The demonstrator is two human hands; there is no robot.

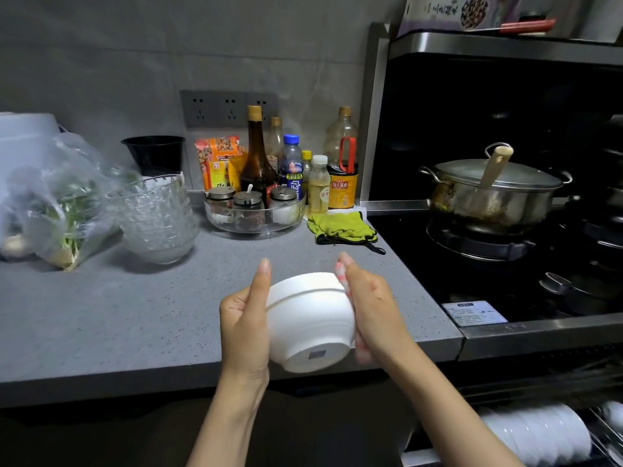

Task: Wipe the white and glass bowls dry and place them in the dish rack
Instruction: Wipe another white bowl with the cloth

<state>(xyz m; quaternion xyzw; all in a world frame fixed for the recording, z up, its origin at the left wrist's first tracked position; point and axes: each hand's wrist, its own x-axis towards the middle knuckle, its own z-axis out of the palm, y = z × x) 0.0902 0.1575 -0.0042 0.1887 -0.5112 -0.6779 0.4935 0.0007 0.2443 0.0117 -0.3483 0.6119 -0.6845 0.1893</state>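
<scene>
While the white bowl (308, 325) sits tipped between my palms, base towards me and rim away, I hold it in the air just over the front edge of the grey counter (135, 315). My left hand (244, 318) clasps its left wall, thumb laid straight up past the rim, the other fingers hidden behind. My right hand (374, 308) wraps the right wall. Something pale pink shows at its fingertips and under its heel, perhaps a cloth, though it is too blurred to say.

The bowl looks like glazed ceramic: stiff, moderately heavy, probably slick if wet, and likely to chip or break if dropped on the stone. I judge the safest hold to be at the rim with a thumb hooked inside, or cupped beneath the foot ring, not a squeeze on the smooth curved sides. The stacked glass bowls (158, 220) stand at the back left of the counter and look more fragile and slippery. The dish rack (608, 436) lies low to my right, with white bowls in it.
</scene>
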